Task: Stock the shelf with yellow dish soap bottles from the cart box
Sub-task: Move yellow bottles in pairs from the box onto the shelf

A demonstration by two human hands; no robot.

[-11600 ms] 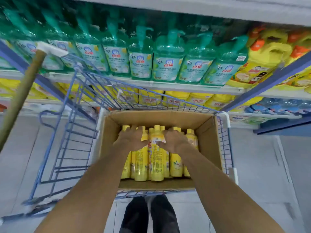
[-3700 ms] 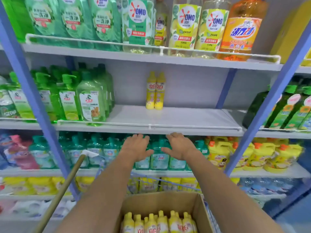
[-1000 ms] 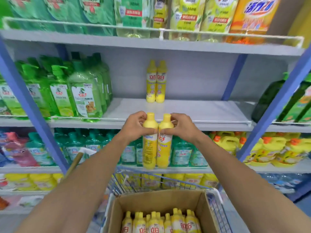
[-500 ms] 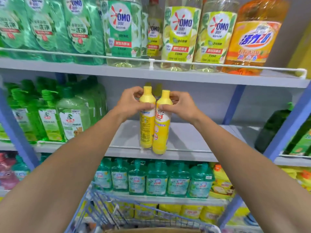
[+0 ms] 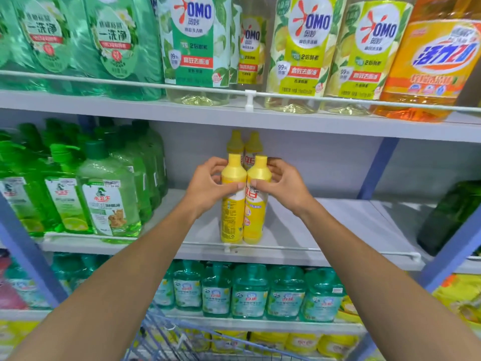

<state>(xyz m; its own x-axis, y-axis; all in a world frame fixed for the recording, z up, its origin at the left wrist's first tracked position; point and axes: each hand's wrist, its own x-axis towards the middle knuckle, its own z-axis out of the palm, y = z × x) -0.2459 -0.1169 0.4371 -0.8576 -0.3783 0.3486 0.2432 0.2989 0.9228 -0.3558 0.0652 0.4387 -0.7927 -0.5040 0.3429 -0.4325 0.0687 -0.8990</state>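
Two yellow dish soap bottles stand side by side, bottoms at the grey middle shelf behind its front rail. My left hand grips the left yellow bottle near its cap. My right hand grips the right yellow bottle the same way. Behind them, two more yellow bottles stand at the back of the shelf. The cart box is out of view.
Green pump bottles fill the shelf's left part. A dark green bottle stands at the right. Large OMO bottles line the shelf above, teal bottles the one below. The blue cart wire shows at the bottom.
Both hands carried the pair of yellow bottles forward and down over the rail onto the middle shelf, in front of the two at the back. My view moved closer.
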